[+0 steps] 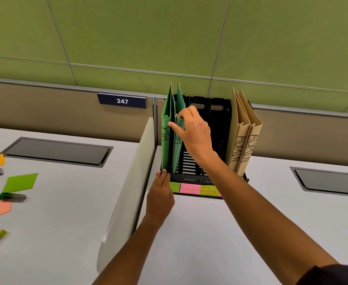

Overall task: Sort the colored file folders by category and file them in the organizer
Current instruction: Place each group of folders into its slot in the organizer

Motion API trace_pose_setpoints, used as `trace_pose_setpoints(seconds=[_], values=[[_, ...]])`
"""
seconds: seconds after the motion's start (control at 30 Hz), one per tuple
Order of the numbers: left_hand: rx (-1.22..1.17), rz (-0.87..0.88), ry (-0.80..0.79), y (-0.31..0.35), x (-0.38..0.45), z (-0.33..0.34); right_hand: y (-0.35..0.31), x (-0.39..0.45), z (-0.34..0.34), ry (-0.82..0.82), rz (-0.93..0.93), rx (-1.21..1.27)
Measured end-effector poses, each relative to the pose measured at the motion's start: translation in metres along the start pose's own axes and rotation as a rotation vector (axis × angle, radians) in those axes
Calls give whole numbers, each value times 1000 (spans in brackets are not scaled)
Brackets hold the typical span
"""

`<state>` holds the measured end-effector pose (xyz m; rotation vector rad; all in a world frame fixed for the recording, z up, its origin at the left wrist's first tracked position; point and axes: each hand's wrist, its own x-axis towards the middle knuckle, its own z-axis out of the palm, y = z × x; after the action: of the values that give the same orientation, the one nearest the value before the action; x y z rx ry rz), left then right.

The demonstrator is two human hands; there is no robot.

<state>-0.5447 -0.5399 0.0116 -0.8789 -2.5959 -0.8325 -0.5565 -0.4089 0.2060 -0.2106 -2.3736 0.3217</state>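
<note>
Seating the second green folder (178, 138) in the organizer (220, 128), leftmost slot, at roughly 12 o'clock on the desk (210, 233). Right hand (193, 130) is up at the folder's top edge, index finger and thumb curled and pinching it; the first green folder (166, 140) stands just beside it at 9 o'clock, both upright with a slight lean. Left hand (160, 194) lies flat, fingers straight, fingertips (162, 172) touching the organizer's front corner at the base, apparently bracing it. Two tan folders (243, 138) marked ADMIN stand in the rightmost slot, at 3 o'clock from the greens. The middle slots hold nothing visible. Coloured sticky labels (195, 189) run along the organizer's front lip; one reads FINANCE, the others are too faint or hidden.

Judgement: green category nearly filed; the step in hand is squaring the pair. Next move calls for releasing the pinch without tipping the folder, then fetching folders for the middle slots. None are in view. Loose coloured notes (20, 182) and pens (12, 196) lie at 9 o'clock beyond the divider (128, 192).
</note>
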Motion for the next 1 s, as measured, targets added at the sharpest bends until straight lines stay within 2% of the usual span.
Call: trace_pose_setpoints(seconds=[0.17, 0.43, 0.6, 1.0], values=[[-65, -8, -67, -1, -3, -4, 0, -10, -7, -42, -47, -58], [-67, -6, -51, 9, -16, -17, 17, -48, -25, -51, -26, -39], [-13, 7, -74, 26, -30, -29, 34, -94, -42, -142, 88, -201], [63, 41, -221, 78, -88, -26, 80, -241, -79, -290, 350, -314]])
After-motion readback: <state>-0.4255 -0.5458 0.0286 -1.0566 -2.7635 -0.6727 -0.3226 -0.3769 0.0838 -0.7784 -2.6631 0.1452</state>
